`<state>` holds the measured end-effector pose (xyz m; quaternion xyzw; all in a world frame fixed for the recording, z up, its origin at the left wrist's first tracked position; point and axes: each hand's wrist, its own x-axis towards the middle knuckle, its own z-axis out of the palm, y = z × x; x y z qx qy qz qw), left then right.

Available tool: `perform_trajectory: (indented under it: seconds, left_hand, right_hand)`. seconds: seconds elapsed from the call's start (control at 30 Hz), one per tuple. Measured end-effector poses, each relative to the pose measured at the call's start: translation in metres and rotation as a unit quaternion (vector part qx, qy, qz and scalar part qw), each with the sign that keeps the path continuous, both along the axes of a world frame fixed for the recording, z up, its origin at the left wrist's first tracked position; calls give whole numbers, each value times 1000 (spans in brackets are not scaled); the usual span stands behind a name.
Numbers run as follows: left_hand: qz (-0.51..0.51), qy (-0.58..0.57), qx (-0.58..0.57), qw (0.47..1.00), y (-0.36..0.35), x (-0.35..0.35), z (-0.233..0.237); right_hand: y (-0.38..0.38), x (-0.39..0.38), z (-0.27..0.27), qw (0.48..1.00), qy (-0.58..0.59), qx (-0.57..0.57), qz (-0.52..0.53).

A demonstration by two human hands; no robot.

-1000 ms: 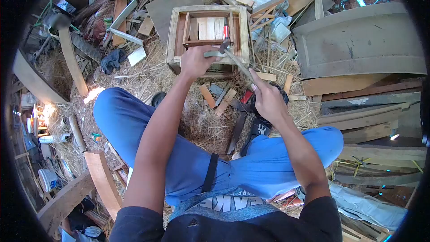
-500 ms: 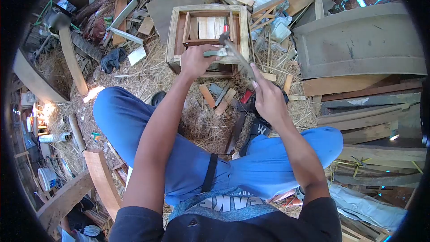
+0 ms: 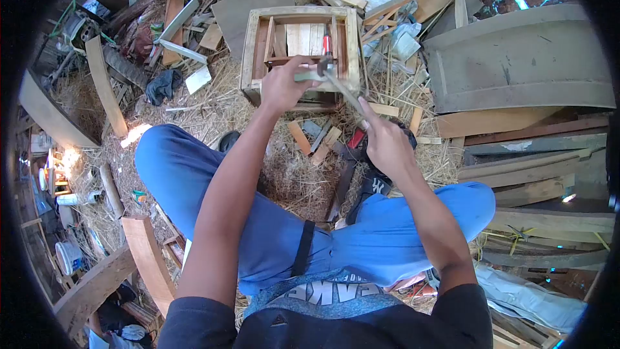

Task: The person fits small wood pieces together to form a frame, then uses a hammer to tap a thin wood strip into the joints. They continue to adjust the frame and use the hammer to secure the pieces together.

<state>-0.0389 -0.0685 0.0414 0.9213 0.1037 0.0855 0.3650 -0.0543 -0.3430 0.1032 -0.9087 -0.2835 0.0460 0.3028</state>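
Observation:
My right hand (image 3: 389, 145) is closed around the handle of a hammer (image 3: 347, 95). The hammer's head is over the near rail of a wooden box frame (image 3: 247, 58), overlapping the end of a pale green flat piece (image 3: 302, 77). My left hand (image 3: 282, 87) grips that piece with fingers closed, at the frame's near side; its exact kind is unclear. Inside the frame lie light wooden slats (image 3: 303, 40) and a small red and white object (image 3: 327, 44).
Straw and wood offcuts (image 3: 299, 137) cover the ground before my legs. A large grey panel (image 3: 516, 64) lies at right, above stacked boards (image 3: 529, 174). Curved planks (image 3: 106, 90) stand at left. A dark cap (image 3: 374, 187) lies by my right knee.
The hammer head has come down slightly toward the pale piece, and my right hand has shifted a little lower. My left hand stays nearly in place.

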Motion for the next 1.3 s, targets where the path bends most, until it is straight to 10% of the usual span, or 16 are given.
perform_trajectory:
  seconds: [1.3]
  left_hand:
    - [9,-3,18,1000,0,3,1]
  right_hand:
    - [0,1,1,996,10,-90,13]
